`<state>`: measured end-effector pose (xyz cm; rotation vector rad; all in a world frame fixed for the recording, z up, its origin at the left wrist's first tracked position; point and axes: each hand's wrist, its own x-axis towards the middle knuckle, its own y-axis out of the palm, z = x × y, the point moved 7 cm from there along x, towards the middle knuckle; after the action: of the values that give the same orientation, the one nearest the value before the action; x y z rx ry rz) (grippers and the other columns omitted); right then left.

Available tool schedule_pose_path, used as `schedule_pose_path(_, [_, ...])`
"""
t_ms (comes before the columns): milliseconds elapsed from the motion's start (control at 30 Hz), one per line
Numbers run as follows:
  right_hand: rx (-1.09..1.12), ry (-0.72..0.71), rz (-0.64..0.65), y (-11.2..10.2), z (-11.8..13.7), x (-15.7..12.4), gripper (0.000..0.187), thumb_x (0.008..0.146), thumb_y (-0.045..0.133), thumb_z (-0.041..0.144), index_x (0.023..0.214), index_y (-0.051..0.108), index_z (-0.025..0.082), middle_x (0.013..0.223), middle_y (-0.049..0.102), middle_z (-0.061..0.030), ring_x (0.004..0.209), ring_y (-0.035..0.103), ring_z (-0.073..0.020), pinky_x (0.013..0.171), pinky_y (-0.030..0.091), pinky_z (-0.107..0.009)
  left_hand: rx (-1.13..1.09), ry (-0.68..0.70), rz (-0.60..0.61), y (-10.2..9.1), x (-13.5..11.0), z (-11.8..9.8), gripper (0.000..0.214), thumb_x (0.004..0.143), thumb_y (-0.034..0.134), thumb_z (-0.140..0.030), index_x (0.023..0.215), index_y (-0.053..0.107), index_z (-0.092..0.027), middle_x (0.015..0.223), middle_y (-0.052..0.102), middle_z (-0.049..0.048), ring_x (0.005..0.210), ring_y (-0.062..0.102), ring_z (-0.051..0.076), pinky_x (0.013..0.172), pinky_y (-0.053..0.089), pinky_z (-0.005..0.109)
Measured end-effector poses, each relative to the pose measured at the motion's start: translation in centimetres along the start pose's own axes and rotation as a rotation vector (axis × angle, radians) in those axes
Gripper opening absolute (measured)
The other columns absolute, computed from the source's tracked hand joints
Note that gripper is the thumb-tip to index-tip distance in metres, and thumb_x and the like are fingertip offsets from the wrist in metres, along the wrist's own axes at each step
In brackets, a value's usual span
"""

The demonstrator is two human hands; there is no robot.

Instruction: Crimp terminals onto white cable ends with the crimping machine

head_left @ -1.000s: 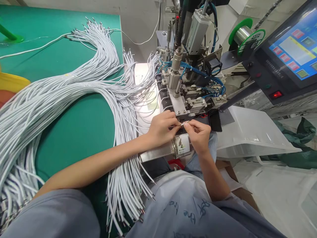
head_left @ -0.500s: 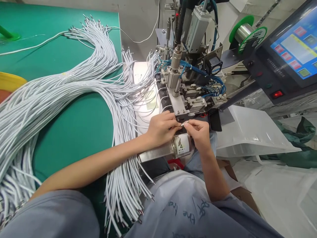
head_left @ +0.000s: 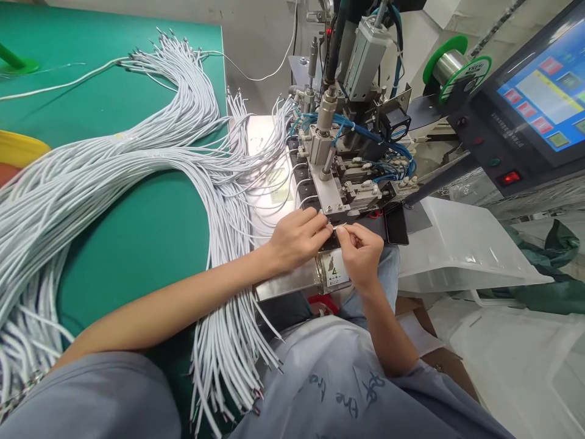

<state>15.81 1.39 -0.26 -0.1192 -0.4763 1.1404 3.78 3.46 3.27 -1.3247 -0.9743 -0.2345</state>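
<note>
My left hand (head_left: 301,238) is closed in a pinch on a white cable (head_left: 333,228) at the front edge of the bench machine (head_left: 329,189). Just to its right, my right hand (head_left: 362,253) pinches the thin end of the same cable between thumb and forefinger. The tips of both hands nearly meet. Fingers hide most of the cable end, so its fine detail does not show. Behind my left wrist, several white cables run into the black front row of the machine. A large bundle of white cables (head_left: 137,146) lies to the left, passing under my left forearm.
A green mat (head_left: 137,225) lies under the bundle. A solder wire spool (head_left: 450,67) and a lit touchscreen (head_left: 546,91) stand at the right. Below them is a translucent plastic bin (head_left: 466,250). A yellow object (head_left: 21,149) sits at the left edge.
My right hand has shifted slightly left, its fingertips closer to my left hand. Both hands keep their pinch on the cable. The bundle and machine look unchanged.
</note>
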Motion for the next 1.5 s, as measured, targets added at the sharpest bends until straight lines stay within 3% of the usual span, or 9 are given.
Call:
schedule_pose_path(133, [0.048,0.001,0.164,0.1,-0.4,0.6,0.029,0.079,0.055,0.026,0.052,0.05,0.017,0.052,0.03,0.0047,0.05,0.029,-0.0082,0.048,0.027,-0.025,0.044,0.054,0.022,0.2,0.1,-0.3,0.027,0.089,0.046,-0.014,0.064,0.056,-0.018,0.06,0.053,-0.0002,0.057,0.043,0.011,0.051,0.028,0.028])
schedule_pose_path(267, [0.064,-0.031,0.075,-0.1,-0.8,0.6,0.03,0.081,0.054,0.025,0.052,0.052,0.017,0.052,0.03,0.0043,0.051,0.03,-0.0089,0.049,0.027,-0.026,-0.093,-0.121,0.045,1.0,-0.3,0.6,0.023,0.087,0.051,-0.02,0.066,0.06,-0.016,0.062,0.056,0.0,0.057,0.047,0.01,0.051,0.034,0.024])
schedule_pose_path(433, [0.037,0.031,0.038,-0.2,-3.2,0.3,0.026,0.081,0.055,0.03,0.06,0.06,0.016,0.053,0.037,0.0042,0.051,0.035,-0.0096,0.053,0.034,-0.025,-0.169,-0.147,0.361,3.5,-1.1,0.4,0.026,0.083,0.04,-0.008,0.091,0.064,-0.014,0.079,0.06,0.0034,0.058,0.053,0.009,0.05,0.039,0.02])
schedule_pose_path(533, [0.073,0.141,0.081,-0.4,-5.8,0.4,0.023,0.081,0.052,0.032,0.07,0.064,0.016,0.064,0.056,-0.0001,0.061,0.049,-0.0122,0.061,0.041,-0.026,-0.101,-0.123,0.55,4.9,-1.6,0.4,0.026,0.077,0.04,-0.003,0.087,0.063,-0.011,0.078,0.057,0.0051,0.061,0.053,0.01,0.054,0.043,0.02])
schedule_pose_path(633, [0.147,0.275,0.17,0.0,-8.2,0.2,0.02,0.078,0.053,0.032,0.074,0.064,0.016,0.07,0.062,-0.002,0.067,0.054,-0.014,0.063,0.043,-0.026,-0.075,-0.1,0.669,5.9,-2.0,0.4,0.024,0.076,0.041,-0.001,0.085,0.061,-0.009,0.078,0.055,0.006,0.064,0.054,0.012,0.059,0.045,0.022])
schedule_pose_path(733, [0.222,0.374,0.235,0.7,-9.2,0.1,0.019,0.075,0.056,0.034,0.069,0.061,0.016,0.061,0.057,0.0012,0.058,0.049,-0.0114,0.055,0.04,-0.024,-0.071,-0.094,0.691,6.2,-2.1,0.4,0.023,0.077,0.041,-0.001,0.086,0.061,-0.009,0.079,0.053,0.0059,0.064,0.052,0.013,0.06,0.045,0.023])
schedule_pose_path(867, [0.291,0.439,0.219,1.2,-9.1,0.1,0.018,0.073,0.058,0.032,0.064,0.058,0.016,0.055,0.051,0.0035,0.051,0.044,-0.0088,0.05,0.036,-0.022,-0.09,-0.096,0.707,6.2,-2.2,0.4,0.024,0.078,0.042,-0.002,0.089,0.061,-0.01,0.081,0.053,0.0058,0.065,0.051,0.013,0.061,0.044,0.023])
schedule_pose_path(1067, [0.296,0.474,0.265,1.5,-9.3,0.2,0.017,0.072,0.058,0.032,0.064,0.058,0.017,0.053,0.05,0.0044,0.048,0.043,-0.0082,0.049,0.036,-0.022,-0.144,-0.052,0.705,6.4,-2.1,0.5,0.027,0.078,0.044,-0.003,0.098,0.061,-0.01,0.087,0.057,0.0077,0.077,0.055,0.016,0.067,0.046,0.023])
schedule_pose_path(1500, [0.355,0.535,0.313,1.7,-9.3,0.5,0.012,0.068,0.062,0.026,0.062,0.058,0.017,0.052,0.05,0.0047,0.048,0.043,-0.0076,0.05,0.035,-0.023,-0.101,0.025,0.717,6.1,-1.8,0.2,0.024,0.086,0.043,-0.01,0.102,0.061,-0.008,0.091,0.057,0.0114,0.081,0.058,0.018,0.068,0.05,0.027])
